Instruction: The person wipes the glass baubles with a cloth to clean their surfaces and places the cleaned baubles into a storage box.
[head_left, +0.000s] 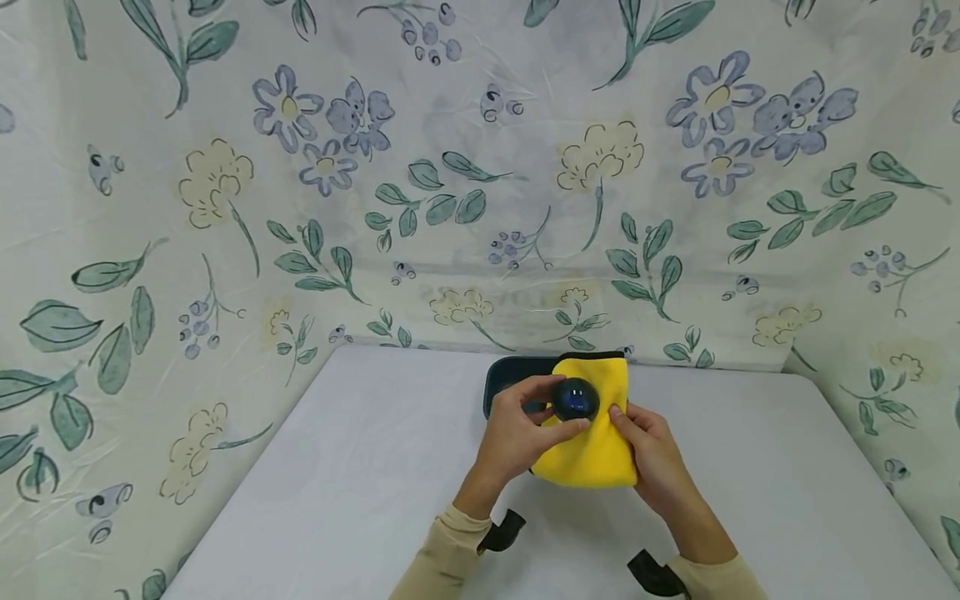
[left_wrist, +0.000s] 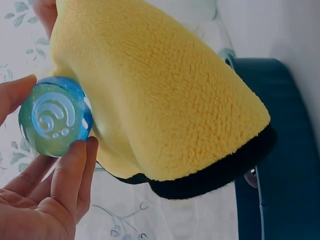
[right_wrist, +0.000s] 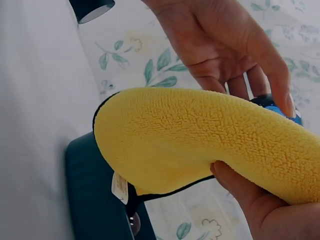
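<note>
My left hand [head_left: 517, 429] pinches a small round blue object [head_left: 576, 399] between thumb and fingers; in the left wrist view the blue object [left_wrist: 55, 116] is glossy, with a pale curved-lines mark on its face. It sits against a yellow fleece cloth [head_left: 596, 450] with a black edge. My right hand [head_left: 651, 442] grips that cloth from the right and holds it off the table. The right wrist view has the cloth [right_wrist: 200, 140] draped over the right hand [right_wrist: 260, 210], the left hand [right_wrist: 225, 45] above it.
A dark teal case [head_left: 504, 375] lies on the white table [head_left: 360, 483] just behind the hands, also in the left wrist view as the case [left_wrist: 290, 150]. A floral sheet [head_left: 450, 183] walls in the back and both sides.
</note>
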